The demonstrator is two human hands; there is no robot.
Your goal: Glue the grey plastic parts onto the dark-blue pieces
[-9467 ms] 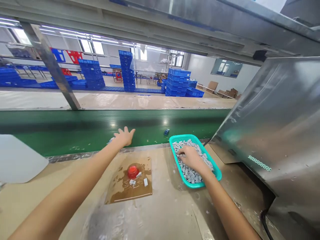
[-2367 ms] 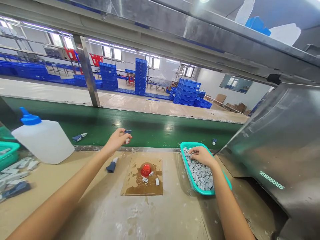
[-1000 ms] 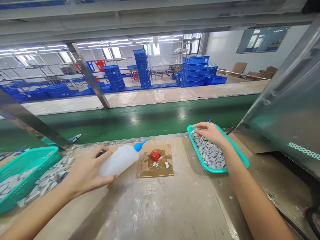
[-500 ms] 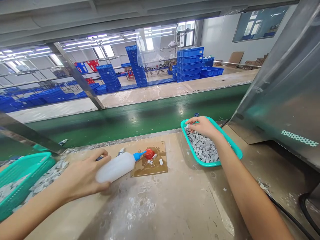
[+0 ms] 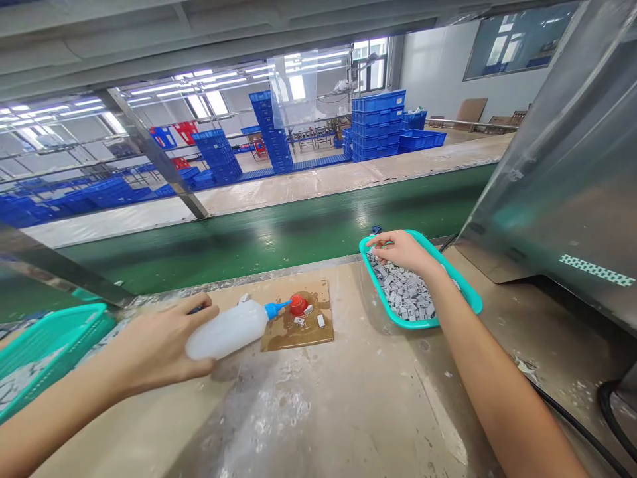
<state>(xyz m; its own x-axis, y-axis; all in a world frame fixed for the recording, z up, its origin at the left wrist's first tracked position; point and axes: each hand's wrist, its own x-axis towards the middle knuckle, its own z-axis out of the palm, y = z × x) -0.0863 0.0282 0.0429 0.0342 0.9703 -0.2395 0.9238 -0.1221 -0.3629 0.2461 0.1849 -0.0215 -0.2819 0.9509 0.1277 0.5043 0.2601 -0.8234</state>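
My left hand (image 5: 164, 335) is closed around the rear of a white squeeze bottle (image 5: 229, 330), thumb below and fingers above. The bottle lies tilted, its blue nozzle (image 5: 277, 309) pointing at a red cap (image 5: 298, 305). The cap sits on a wet brown board (image 5: 293, 338), with a few small grey-white pieces (image 5: 321, 321) beside it. My right hand (image 5: 401, 252) reaches over the far left side of a turquoise basket (image 5: 423, 325) full of small grey plastic pieces (image 5: 405, 292). Its fingertips are pinched at a small grey piece, partly hidden.
Another turquoise basket (image 5: 54, 372) with pieces stands at the left. Behind the bench runs a green conveyor belt (image 5: 279, 242) carrying a dark blue item (image 5: 375, 230). A metal housing (image 5: 562, 219) rises at the right, a black cable (image 5: 572, 418) below it. Blue crates (image 5: 378, 126) stand beyond.
The dark blue item on the belt has moved left. My left hand and the bottle have shifted slightly left. My right hand has barely moved over the basket.
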